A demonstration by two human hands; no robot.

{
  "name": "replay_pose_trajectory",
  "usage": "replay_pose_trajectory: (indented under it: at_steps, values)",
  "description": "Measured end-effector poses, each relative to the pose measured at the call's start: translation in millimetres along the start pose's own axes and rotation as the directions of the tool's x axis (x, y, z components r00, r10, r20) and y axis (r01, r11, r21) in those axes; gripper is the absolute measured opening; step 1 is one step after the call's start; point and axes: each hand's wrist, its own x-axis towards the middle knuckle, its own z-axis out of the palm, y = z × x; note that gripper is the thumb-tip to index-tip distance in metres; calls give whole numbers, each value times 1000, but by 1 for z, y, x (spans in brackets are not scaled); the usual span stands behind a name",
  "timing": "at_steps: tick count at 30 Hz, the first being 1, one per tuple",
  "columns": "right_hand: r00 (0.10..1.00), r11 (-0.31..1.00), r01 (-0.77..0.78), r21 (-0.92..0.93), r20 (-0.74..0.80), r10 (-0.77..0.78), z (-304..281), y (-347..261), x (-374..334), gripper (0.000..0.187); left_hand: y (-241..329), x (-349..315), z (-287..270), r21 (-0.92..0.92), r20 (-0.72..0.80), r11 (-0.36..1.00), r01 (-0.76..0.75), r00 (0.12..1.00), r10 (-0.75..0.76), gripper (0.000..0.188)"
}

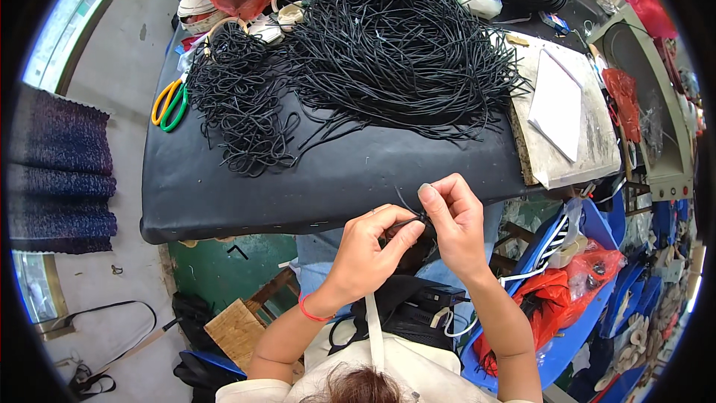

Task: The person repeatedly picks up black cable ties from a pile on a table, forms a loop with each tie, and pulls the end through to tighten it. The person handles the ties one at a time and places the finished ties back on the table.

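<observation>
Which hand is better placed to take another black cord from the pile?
Probably the right hand: it is nearer the table edge and the cord pile. Both hands pinch one cord; the left hand sits lower.

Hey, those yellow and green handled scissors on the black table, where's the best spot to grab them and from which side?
Probably by the looped handles, coming from the table's left edge. The scissors lie flat at that edge with the yellow and green loops out in the open, while their far end runs toward the smaller pile of black cords, where fingers would likely snag.
</observation>
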Motion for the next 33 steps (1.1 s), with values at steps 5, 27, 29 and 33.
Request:
replay_pose_trajectory:
  at_steps: [5, 27, 29, 33]
  values:
    - [998, 997, 17, -82, -61, -22, 0, -3, 5, 17, 0, -5, 12, 174, -79, 978, -116, 988, 131, 12]
    - [962, 987, -160, 1, 226, 156, -16, -19, -5, 15, 0, 7, -5, -91, -40, 994, 65, 997, -69, 17]
    - [958, 988, -152, -2, 247, 148, -18, -19, -6, 16, -4, 5, -3, -130, -48, 987, 100, 993, -107, 17]
    - [947, 991, -133, -20, 291, 133, -21, -17, -6, 21, -5, 6, 1, -183, -104, 978, 100, 987, -121, 17]
